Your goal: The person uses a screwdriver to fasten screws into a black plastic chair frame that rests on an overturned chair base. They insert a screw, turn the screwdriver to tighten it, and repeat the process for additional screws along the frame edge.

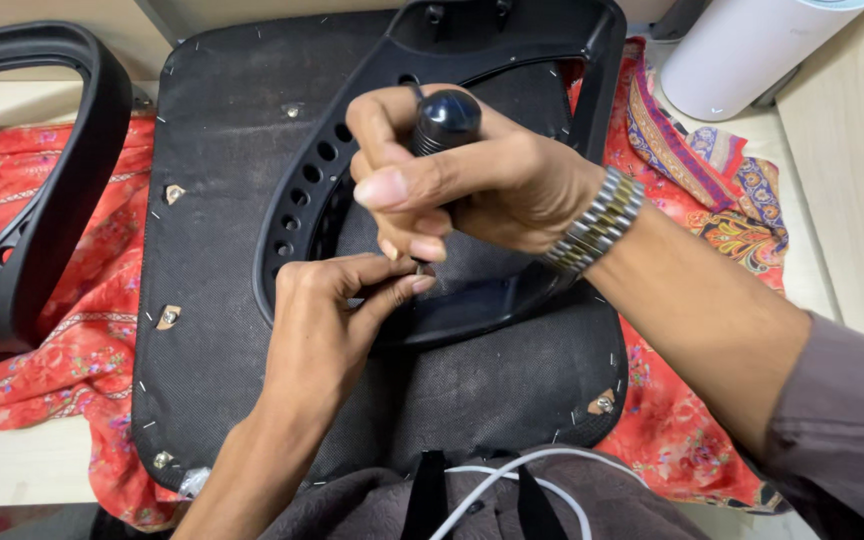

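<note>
both hands: right grip point(472, 185) wraps screwdriver point(444, 122), left pinches point(337, 320) its tip.

Count: two hands point(472, 185), one screwdriver point(444, 120), one seat base point(242, 100) with four metal inserts near its edges and corners, two black armrests, one on the base point(297, 190) and one off its left edge point(52, 200), one red cloth point(72, 330), one white cylinder point(742, 50), one watch point(597, 222).

Glossy dark plastic screwdriver handle point(445, 120) within the fingers point(407, 185); smooth matt black plastic armrest point(297, 215) beneath; rough black fabric seat underside point(222, 120) around; shiny metal watchband point(597, 222) behind.
</note>
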